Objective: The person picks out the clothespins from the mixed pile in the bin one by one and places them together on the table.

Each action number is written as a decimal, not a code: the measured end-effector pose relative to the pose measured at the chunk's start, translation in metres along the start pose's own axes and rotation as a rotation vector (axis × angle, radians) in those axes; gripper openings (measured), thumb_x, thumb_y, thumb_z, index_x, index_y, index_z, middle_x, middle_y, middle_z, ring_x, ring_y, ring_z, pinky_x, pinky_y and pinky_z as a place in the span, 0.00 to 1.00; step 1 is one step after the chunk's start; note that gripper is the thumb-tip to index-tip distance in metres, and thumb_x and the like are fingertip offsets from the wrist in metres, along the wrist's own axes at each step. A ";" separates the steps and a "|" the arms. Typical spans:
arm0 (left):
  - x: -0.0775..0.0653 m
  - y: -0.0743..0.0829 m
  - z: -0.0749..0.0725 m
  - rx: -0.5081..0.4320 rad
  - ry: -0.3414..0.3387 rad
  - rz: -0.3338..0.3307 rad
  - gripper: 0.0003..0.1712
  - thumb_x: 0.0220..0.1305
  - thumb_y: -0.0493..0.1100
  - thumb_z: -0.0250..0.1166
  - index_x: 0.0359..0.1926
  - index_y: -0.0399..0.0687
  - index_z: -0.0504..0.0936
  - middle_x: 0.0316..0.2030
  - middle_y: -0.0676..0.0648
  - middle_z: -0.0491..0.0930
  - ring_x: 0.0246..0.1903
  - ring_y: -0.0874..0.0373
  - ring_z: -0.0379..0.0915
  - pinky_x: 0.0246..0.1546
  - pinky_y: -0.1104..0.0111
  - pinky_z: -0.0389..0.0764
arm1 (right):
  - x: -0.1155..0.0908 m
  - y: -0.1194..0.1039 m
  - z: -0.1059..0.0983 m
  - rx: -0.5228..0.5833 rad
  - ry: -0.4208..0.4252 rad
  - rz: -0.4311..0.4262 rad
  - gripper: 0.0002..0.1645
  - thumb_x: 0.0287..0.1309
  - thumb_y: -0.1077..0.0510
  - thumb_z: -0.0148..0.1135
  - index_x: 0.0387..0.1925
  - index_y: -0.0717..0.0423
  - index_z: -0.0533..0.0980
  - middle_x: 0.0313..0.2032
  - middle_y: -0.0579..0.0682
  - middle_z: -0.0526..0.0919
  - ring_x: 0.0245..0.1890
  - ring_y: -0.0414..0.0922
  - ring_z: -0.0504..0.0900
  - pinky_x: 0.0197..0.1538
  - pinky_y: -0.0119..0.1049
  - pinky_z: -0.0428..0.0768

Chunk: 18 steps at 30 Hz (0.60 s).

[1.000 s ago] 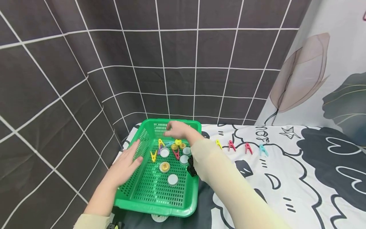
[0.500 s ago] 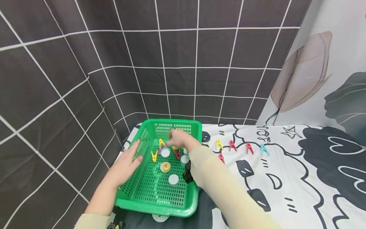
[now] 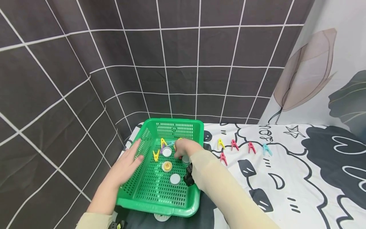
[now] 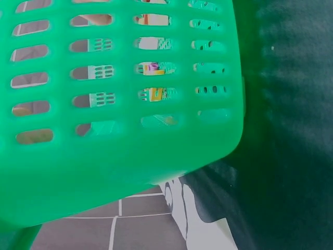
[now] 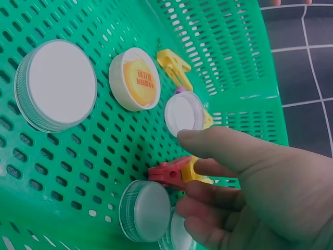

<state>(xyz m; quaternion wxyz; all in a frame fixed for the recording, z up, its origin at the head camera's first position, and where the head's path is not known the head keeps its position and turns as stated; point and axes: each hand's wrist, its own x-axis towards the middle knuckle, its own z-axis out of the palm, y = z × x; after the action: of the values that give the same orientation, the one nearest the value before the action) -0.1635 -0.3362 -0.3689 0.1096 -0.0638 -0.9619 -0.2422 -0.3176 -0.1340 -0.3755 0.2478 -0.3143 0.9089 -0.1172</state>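
Observation:
My right hand (image 3: 186, 149) reaches into a green plastic basket (image 3: 158, 208), over its right half. In the right wrist view, the thumb is apart from the loosely bent fingers (image 5: 208, 195), which are beside a red clothespin (image 5: 169, 173); contact is unclear. Around it lie a yellow piece (image 5: 200, 169), grey screw lids (image 5: 151, 211), a white cap (image 5: 184, 113), a white cap with a yellow disc inside (image 5: 139, 80), a large white lid (image 5: 61, 83) and a yellow clothespin (image 5: 175, 67). My left hand (image 3: 125, 165), fingers straight, lies along the basket's left rim.
Right of the basket, on the patterned cloth (image 3: 291, 178), lie a yellow clothespin (image 3: 221, 144), several red clothespins (image 3: 251, 147) and a light blue clothespin (image 3: 267, 149). A dark checked curtain (image 3: 183, 79) hangs behind and to the left.
My right hand has moved down and nearer within the basket, from its far part to the red clothespin. My left hand stays at the rim.

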 end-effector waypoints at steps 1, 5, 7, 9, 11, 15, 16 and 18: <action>0.000 0.000 0.000 0.002 0.000 0.001 0.36 0.73 0.53 0.43 0.72 0.35 0.47 0.69 0.34 0.51 0.66 0.34 0.49 0.64 0.43 0.47 | 0.000 0.000 0.000 0.004 -0.005 -0.001 0.11 0.57 0.55 0.64 0.22 0.52 0.74 0.27 0.49 0.81 0.23 0.41 0.71 0.29 0.35 0.72; 0.000 0.000 0.000 -0.001 -0.003 -0.008 0.35 0.73 0.51 0.44 0.72 0.36 0.47 0.69 0.34 0.51 0.66 0.34 0.49 0.64 0.43 0.47 | -0.001 0.000 0.001 0.003 -0.025 -0.011 0.12 0.56 0.55 0.65 0.21 0.51 0.73 0.28 0.49 0.81 0.22 0.40 0.70 0.28 0.34 0.71; 0.000 0.000 0.000 -0.004 -0.004 -0.013 0.35 0.73 0.50 0.45 0.72 0.36 0.47 0.69 0.34 0.51 0.66 0.35 0.48 0.65 0.43 0.47 | 0.000 0.000 0.001 -0.002 -0.033 -0.006 0.10 0.56 0.54 0.65 0.25 0.51 0.73 0.28 0.48 0.80 0.24 0.40 0.70 0.30 0.35 0.72; 0.000 0.000 0.000 -0.007 -0.001 -0.011 0.35 0.73 0.49 0.45 0.72 0.36 0.47 0.69 0.35 0.51 0.66 0.35 0.48 0.65 0.44 0.47 | 0.000 0.000 0.001 -0.011 -0.038 0.000 0.09 0.57 0.53 0.65 0.28 0.50 0.73 0.28 0.47 0.78 0.26 0.41 0.71 0.31 0.35 0.72; 0.001 0.000 0.000 -0.007 0.002 -0.006 0.35 0.72 0.48 0.46 0.72 0.36 0.47 0.69 0.34 0.51 0.66 0.35 0.48 0.65 0.43 0.47 | 0.001 -0.001 0.002 -0.019 -0.037 0.002 0.09 0.57 0.53 0.66 0.31 0.49 0.73 0.29 0.45 0.77 0.28 0.41 0.72 0.33 0.36 0.73; 0.001 0.000 0.000 -0.006 0.004 -0.007 0.35 0.72 0.47 0.46 0.72 0.36 0.47 0.69 0.35 0.51 0.66 0.34 0.49 0.65 0.43 0.47 | 0.005 -0.002 0.003 -0.013 -0.052 -0.042 0.11 0.57 0.53 0.66 0.38 0.49 0.74 0.32 0.44 0.75 0.32 0.41 0.72 0.36 0.37 0.74; 0.001 0.000 0.000 -0.006 0.005 -0.007 0.35 0.72 0.47 0.46 0.72 0.36 0.47 0.69 0.35 0.51 0.66 0.34 0.49 0.65 0.43 0.47 | 0.006 -0.003 0.003 -0.008 -0.058 -0.056 0.11 0.56 0.53 0.66 0.39 0.49 0.74 0.33 0.44 0.75 0.33 0.42 0.72 0.37 0.37 0.74; 0.001 0.001 0.000 -0.009 0.006 -0.005 0.35 0.72 0.47 0.46 0.72 0.36 0.47 0.69 0.34 0.52 0.66 0.34 0.49 0.64 0.43 0.47 | 0.007 -0.004 0.003 0.004 -0.065 -0.070 0.13 0.56 0.53 0.66 0.41 0.50 0.74 0.34 0.44 0.75 0.34 0.42 0.72 0.38 0.37 0.74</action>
<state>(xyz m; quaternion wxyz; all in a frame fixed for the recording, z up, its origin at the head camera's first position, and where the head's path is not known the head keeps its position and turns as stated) -0.1648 -0.3354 -0.3685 0.1117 -0.0612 -0.9607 -0.2468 -0.3190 -0.1417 -0.3797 0.2734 -0.3493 0.8885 -0.1173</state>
